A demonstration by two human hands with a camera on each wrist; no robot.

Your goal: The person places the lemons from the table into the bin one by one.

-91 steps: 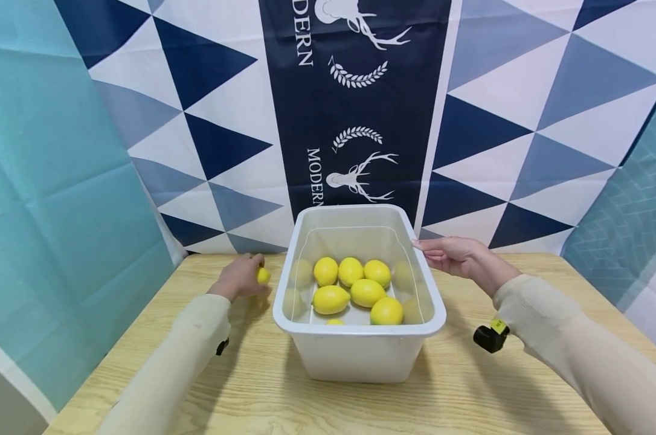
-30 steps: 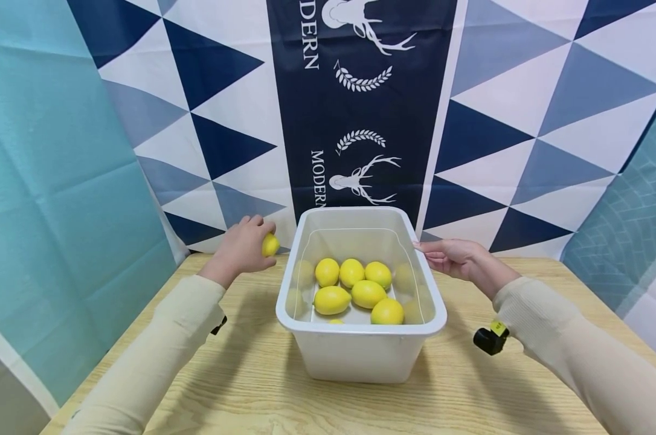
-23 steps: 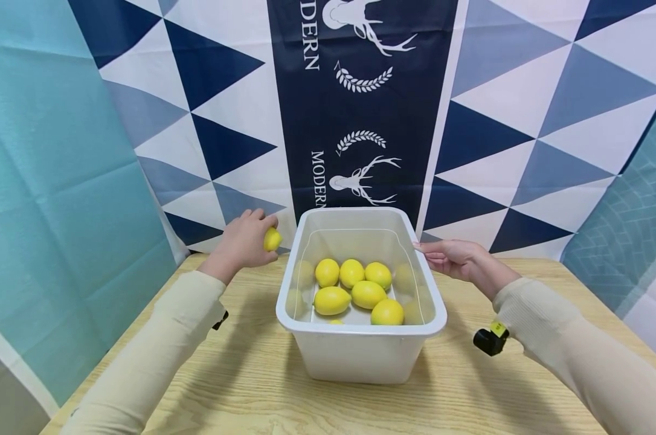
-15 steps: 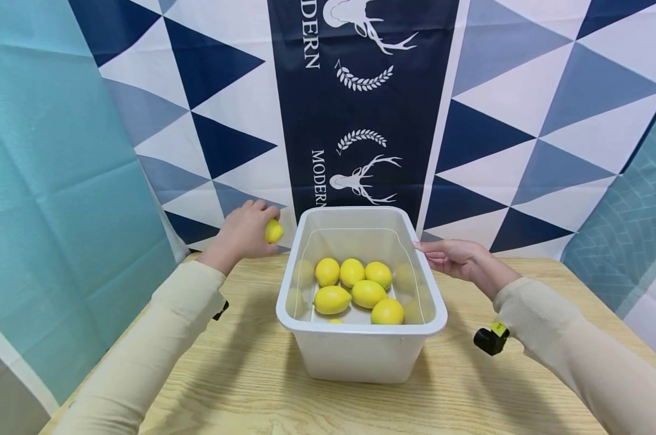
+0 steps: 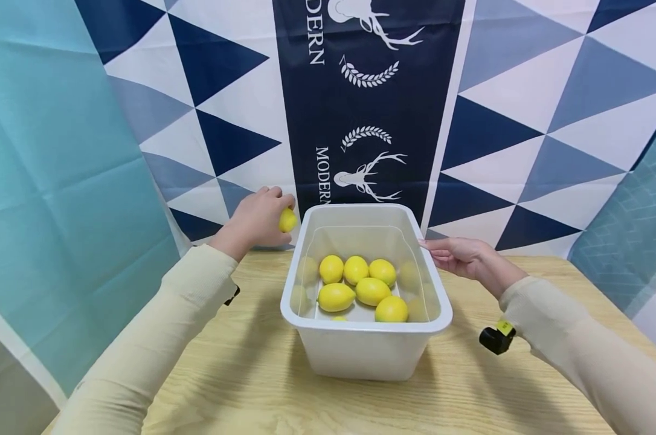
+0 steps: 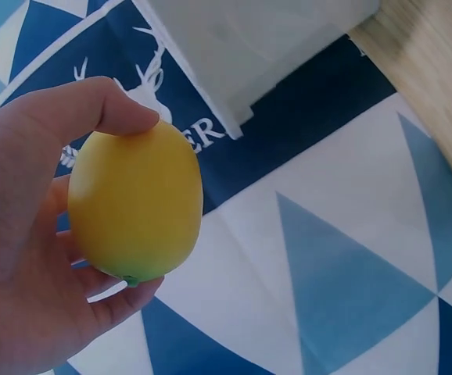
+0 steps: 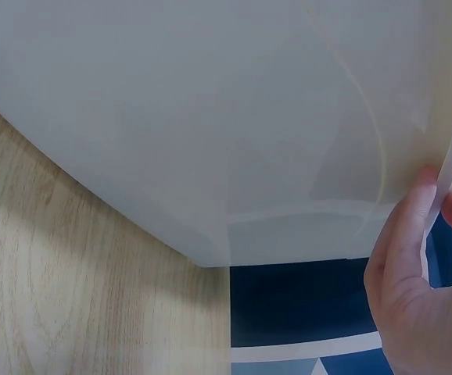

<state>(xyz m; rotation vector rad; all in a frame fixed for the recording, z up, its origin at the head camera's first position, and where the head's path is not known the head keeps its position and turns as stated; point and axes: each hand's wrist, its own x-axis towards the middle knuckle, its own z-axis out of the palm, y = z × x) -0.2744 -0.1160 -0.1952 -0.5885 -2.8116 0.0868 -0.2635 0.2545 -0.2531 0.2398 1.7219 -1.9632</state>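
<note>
My left hand [image 5: 261, 220] grips a yellow lemon [image 6: 136, 203] in the air, just left of the white plastic bin [image 5: 367, 327] and about level with its rim. In the left wrist view the thumb lies over the lemon's top and the fingers curl behind it; a small green stem tip shows at its lower end. My right hand [image 5: 464, 257] pinches the bin's right rim, with fingers on the outer side and the thumb at the edge in the right wrist view [image 7: 417, 258]. Inside the bin several lemons [image 5: 373, 292] lie on its floor, one partly hidden by the front rim.
The bin stands on a light wooden table [image 5: 241, 386] close to the back wall cloth [image 5: 368, 109], which has triangles and a dark stag panel. A teal cloth [image 5: 78, 199] borders the left side. Black wrist cameras [image 5: 496, 338] stick out below the sleeves.
The left hand has lifted the lemon from the table at the bin's left and moved it up and to the right, nearer the rim. The right hand stays on the rim.
</note>
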